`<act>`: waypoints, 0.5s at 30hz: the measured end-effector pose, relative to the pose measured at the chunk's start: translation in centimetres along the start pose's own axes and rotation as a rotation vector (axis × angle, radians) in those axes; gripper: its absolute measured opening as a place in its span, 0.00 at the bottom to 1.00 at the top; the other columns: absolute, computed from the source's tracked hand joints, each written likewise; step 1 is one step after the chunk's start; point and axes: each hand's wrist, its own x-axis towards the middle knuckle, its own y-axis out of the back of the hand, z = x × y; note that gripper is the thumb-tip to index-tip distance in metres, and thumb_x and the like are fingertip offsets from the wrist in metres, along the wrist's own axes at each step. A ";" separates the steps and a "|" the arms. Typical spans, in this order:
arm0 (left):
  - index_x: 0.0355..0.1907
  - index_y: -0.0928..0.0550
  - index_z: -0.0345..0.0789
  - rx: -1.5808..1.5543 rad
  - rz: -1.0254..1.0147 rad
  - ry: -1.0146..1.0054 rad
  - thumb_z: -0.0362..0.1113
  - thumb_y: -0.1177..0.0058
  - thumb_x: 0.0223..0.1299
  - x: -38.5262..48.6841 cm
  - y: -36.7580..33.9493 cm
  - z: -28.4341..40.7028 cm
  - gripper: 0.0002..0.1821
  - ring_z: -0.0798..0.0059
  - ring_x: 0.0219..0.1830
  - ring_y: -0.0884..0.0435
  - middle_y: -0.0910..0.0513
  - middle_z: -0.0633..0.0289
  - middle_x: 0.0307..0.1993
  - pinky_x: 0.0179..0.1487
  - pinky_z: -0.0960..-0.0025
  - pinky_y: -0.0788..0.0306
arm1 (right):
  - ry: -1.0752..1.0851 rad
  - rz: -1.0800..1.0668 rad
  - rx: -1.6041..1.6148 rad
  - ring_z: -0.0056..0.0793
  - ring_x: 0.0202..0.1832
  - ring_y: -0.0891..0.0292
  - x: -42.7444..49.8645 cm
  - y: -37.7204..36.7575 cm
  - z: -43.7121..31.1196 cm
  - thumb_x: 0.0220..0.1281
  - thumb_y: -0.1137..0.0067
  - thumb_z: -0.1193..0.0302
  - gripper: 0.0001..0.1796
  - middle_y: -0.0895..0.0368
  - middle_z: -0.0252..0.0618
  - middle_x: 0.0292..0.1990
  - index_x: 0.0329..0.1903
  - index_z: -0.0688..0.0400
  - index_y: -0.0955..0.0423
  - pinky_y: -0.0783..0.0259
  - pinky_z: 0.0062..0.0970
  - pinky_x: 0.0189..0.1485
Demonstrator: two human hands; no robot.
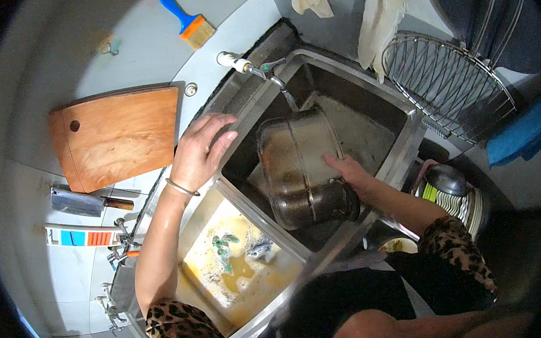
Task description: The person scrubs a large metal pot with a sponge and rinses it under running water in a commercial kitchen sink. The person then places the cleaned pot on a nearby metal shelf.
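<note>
A large metal pot (294,166) lies tilted on its side in the right basin of a stainless steel sink (263,240), its outer wall wet and stained brown. My right hand (351,173) grips the pot at its right side, thumb on the wall; the other fingers are hidden. Water runs from the tap (272,73) just beyond the pot. Over the sink's back left edge, my left hand (207,143) is raised with thumb and fingers apart, holding nothing. A bangle (182,188) circles that wrist.
The left basin holds foamy yellowish water (236,265) with green and dark scrubbers or cloths. A wooden cutting board (118,139), a cleaver (78,202) and a brush (188,20) hang on the wall. A wire basket (448,83) and stacked dishes (461,202) are at right.
</note>
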 end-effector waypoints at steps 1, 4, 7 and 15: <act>0.48 0.18 0.33 -0.004 0.016 0.019 0.37 0.41 0.66 -0.6 0.2 -0.1 0.13 0.52 0.48 0.18 0.17 0.52 0.45 0.53 0.60 0.24 | 0.024 -0.006 0.038 0.38 0.53 0.20 0.3 -0.1 0.0 0.68 0.39 0.49 0.33 0.21 0.47 0.53 0.60 0.64 0.30 0.24 0.39 0.57; 0.48 0.17 0.33 -0.030 0.037 0.038 0.36 0.42 0.66 -2.8 0.3 -0.5 0.12 0.53 0.46 0.18 0.16 0.52 0.43 0.52 0.61 0.24 | 0.185 -0.024 0.163 0.36 0.47 0.18 1.0 -1.4 -0.5 0.73 0.44 0.53 0.25 0.17 0.43 0.47 0.56 0.63 0.26 0.21 0.41 0.50; 0.46 0.17 0.32 -0.085 0.045 0.086 0.36 0.42 0.67 -5.0 -0.6 -0.3 0.11 0.53 0.45 0.18 0.16 0.52 0.42 0.50 0.62 0.24 | 0.326 0.030 0.286 0.38 0.48 0.18 3.0 -3.5 -1.9 0.72 0.43 0.57 0.23 0.17 0.44 0.48 0.56 0.64 0.27 0.21 0.42 0.50; 0.46 0.17 0.33 -0.211 0.027 0.136 0.36 0.43 0.68 -7.2 -4.1 -2.0 0.10 0.56 0.43 0.16 0.16 0.53 0.42 0.48 0.64 0.23 | 0.433 0.123 0.190 0.36 0.51 0.23 8.0 -3.9 -1.6 0.66 0.39 0.67 0.23 0.22 0.41 0.50 0.60 0.62 0.31 0.26 0.39 0.55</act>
